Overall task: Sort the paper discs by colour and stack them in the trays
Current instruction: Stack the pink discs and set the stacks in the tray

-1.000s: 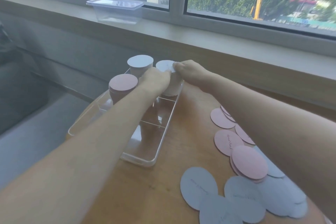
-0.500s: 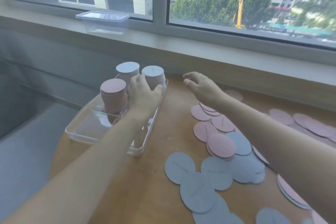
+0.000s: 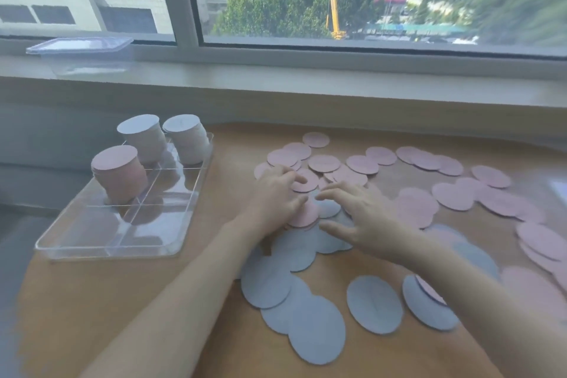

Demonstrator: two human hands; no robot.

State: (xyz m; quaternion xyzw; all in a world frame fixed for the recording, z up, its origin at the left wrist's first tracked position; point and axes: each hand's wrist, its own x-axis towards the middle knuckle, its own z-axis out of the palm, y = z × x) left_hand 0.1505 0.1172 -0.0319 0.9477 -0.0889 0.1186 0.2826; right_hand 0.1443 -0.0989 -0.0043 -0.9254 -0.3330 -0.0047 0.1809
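Blue discs (image 3: 316, 328) lie overlapping near the desk's (image 3: 122, 301) front edge. Just beyond them both hands rest on the loose pile mid-desk: the left hand (image 3: 277, 198) has fingers spread flat on a pink disc (image 3: 303, 215), its grip open, and the right hand (image 3: 360, 215) is splayed, grasping nothing. Pink discs (image 3: 454, 196) scatter toward the right edge. At the far left corner, the clear tray (image 3: 171, 242) holds one pink stack (image 3: 119, 173) and two blue-topped stacks (image 3: 144, 138).

three disc stacks (image 3: 144, 138), one tray (image 3: 171, 248), two hands (image 3: 276, 193)
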